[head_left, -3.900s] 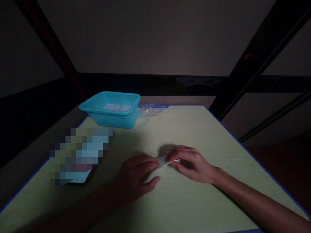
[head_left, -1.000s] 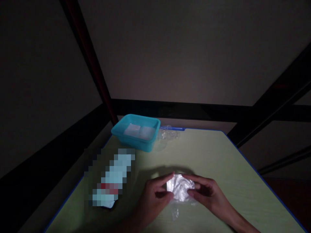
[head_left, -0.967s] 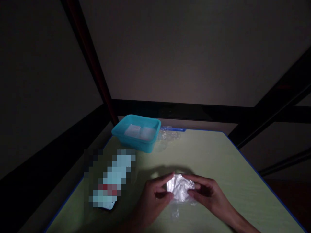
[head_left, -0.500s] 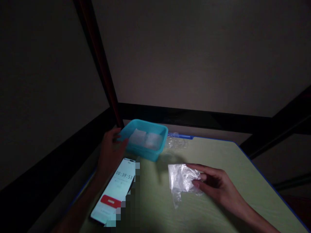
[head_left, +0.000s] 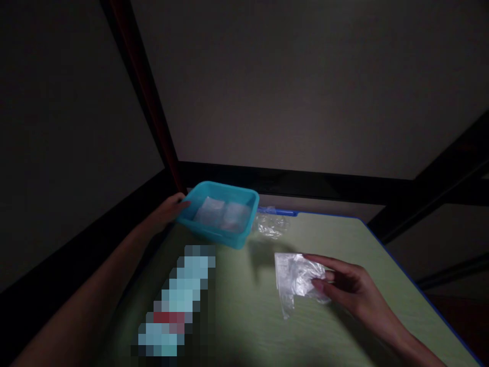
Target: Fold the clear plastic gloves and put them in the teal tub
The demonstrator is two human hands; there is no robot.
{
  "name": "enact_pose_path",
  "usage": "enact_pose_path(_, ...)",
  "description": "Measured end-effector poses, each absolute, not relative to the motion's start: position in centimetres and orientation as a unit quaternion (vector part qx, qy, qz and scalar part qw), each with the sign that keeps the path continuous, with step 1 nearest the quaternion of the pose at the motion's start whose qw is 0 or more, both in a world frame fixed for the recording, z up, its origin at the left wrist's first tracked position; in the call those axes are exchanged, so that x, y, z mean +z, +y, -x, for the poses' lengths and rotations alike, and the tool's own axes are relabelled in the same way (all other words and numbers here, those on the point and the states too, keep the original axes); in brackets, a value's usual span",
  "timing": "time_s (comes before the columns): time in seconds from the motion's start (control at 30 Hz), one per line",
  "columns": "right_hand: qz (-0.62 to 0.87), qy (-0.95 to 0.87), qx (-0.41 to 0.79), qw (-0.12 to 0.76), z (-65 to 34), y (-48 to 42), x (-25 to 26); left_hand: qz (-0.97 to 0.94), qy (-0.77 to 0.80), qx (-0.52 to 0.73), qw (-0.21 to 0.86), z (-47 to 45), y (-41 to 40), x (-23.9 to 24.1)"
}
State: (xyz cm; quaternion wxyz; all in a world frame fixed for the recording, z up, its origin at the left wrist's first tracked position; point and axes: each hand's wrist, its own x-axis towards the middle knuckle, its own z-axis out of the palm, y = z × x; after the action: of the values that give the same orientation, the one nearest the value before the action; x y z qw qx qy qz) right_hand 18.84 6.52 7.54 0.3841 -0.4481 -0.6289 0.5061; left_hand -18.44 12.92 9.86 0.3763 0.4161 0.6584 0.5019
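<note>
At the far left of the table, my left hand (head_left: pixel 173 210) grips the left rim of a turquoise plastic basket (head_left: pixel 225 238), thumb over the edge. Inside the basket lie white, square, flat packets (head_left: pixel 211 210) side by side. My right hand (head_left: pixel 346 285) pinches a folded clear plastic bag (head_left: pixel 296 275) between thumb and fingers, held above the right half of the table. One loose corner of the bag hangs down. What the bag may contain cannot be made out.
A crumpled clear plastic wrapper (head_left: pixel 272 225) lies right of the basket, beside a blue strip (head_left: pixel 280 211) at the table's back edge. A phone (head_left: pixel 178 295), blurred by pixels, lies at front left on the green table (head_left: pixel 244 316). A wall (head_left: pixel 290 92) stands behind.
My left hand has moved from beside the basket onto its left rim and closed there. My right hand still holds the plastic bag, slightly further right in view.
</note>
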Motion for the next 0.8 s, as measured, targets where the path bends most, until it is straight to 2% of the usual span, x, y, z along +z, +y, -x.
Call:
enact_pose_path(0.2,0.45,-0.658,0.445,0.407,-20.6,5.0,9.9,-0.411,0.653,0.52,0.366,15.5,10.7,11.7)
enact_pose_path(0.47,0.458,-0.65,0.391,0.464,-22.0,2.6,12.8,-0.462,0.61,0.486,0.422,8.1,7.4,9.8)
enact_pose_path(0.8,0.49,-0.618,0.468,0.399,-19.5,4.7,13.4,-0.532,0.591,0.462,0.393,4.9,5.7,6.9)
